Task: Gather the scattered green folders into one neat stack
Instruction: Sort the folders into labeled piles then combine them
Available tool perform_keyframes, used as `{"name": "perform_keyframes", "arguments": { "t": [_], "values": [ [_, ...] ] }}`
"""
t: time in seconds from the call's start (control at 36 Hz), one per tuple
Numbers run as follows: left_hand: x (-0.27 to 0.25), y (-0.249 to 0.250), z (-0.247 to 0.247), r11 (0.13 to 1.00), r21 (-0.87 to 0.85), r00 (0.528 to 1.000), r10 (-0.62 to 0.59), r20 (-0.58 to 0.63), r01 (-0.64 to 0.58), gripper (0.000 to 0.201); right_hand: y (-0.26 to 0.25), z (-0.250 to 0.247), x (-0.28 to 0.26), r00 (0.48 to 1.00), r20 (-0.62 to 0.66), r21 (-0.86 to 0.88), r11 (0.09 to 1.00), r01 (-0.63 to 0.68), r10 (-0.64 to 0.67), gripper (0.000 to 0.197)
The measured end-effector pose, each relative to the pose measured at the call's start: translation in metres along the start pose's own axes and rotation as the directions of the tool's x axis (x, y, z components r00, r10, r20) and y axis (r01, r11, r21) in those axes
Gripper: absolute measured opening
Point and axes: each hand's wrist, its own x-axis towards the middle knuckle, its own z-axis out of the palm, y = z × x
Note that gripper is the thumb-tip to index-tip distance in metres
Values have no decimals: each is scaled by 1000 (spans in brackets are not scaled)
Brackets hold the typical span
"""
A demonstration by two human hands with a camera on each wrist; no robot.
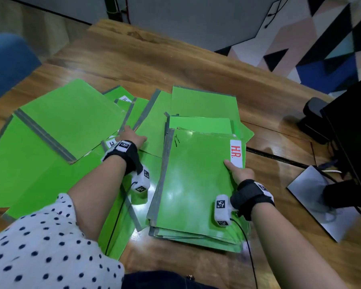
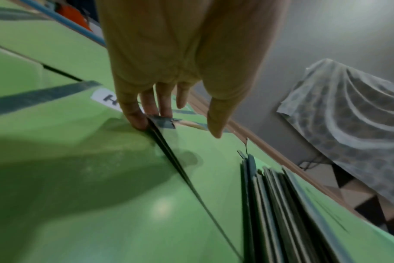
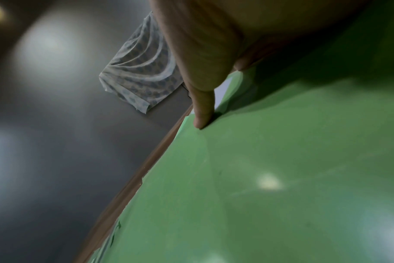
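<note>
top folder (image 1: pixel 198 180) of the stack (image 1: pixel 194 232) has a white label (image 1: pixel 236 153) on its right edge, red text reads "hr.". some black pen scribble near its top-left corner, not readable. another white label (image 2: pixel 108 100) sits by my left fingertips, only an "h" legible, rest is covered.

right hand (image 1: pixel 241 174): thumb flat on top of the hr folder beside the label, other fingers hidden past the right edge, so i cannot tell whether that grip is clamped on the folder or just resting. right wrist view shows only the thumb (image 3: pixel 202 113) pressed on green.

left hand (image 1: pixel 131 135): fingers straight and spread, grip apart, holding nothing. fingertips (image 2: pixel 135 119) press at the grey taped spine corner of a loose folder (image 2: pixel 202 160) left of the stack; thumb hovers just above its cover.

stack sits on the wooden counter (image 1: pixel 196 65) front right, edges uneven, grey spines to the left. scattered folders (image 1: pixel 71 113) overlap across the left and middle of the counter, one more (image 1: pixel 204 101) lies behind the stack, partly under it.
</note>
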Motion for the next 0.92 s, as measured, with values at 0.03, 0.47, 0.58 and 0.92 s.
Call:
{"name": "perform_keyframes", "arguments": {
  "t": [0.03, 0.47, 0.58, 0.92],
  "values": [
    [2, 0, 0, 1000, -23, 1000, 4, -7, -4, 77, -2, -1, -1, 1000, -8, -13, 1000, 9, -9, 52],
    [-51, -27, -1, 997, 55, 993, 45, 108, -51, 26, -19, -20, -18, 984, -138, -177, 980, 87, -112, 61],
    [-71, -41, 10, 999, 38, 991, -6, 137, 1, 32, -27, -28, -25, 975, -148, -225, 966, 131, -167, 54],
    [-107, -51, 17, 953, -30, 953, -301, -14, 301, 31, -24, -31, -40, 958, -158, -263, 945, 193, -240, 47]
  ]
}}
